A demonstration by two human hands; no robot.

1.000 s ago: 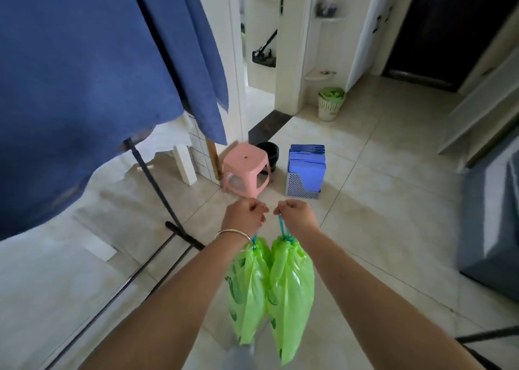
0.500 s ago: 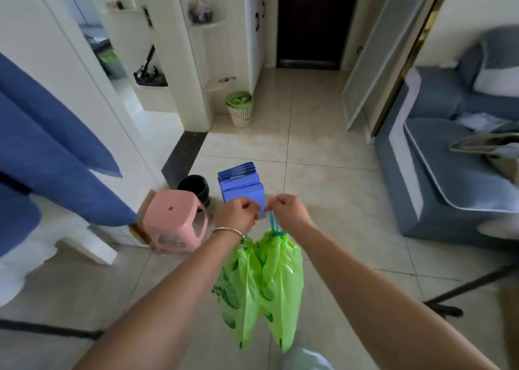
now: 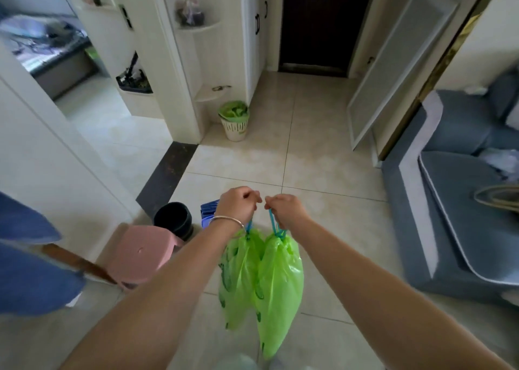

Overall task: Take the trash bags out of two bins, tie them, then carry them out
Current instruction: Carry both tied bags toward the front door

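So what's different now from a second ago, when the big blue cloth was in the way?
The view swung right and moved forward: the hanging blue cloth slid to the left edge, and the dark door and grey sofa appeared. The pink plastic stool now sits lower left. Unchanged: the left hand and right hand each grip a tied green trash bag by its blue drawstring.

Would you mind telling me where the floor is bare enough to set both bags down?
Bare beige tile floor runs ahead to the dark door, between the white lined bin and the grey sofa. Crowded at left: pink plastic stool, black pot.
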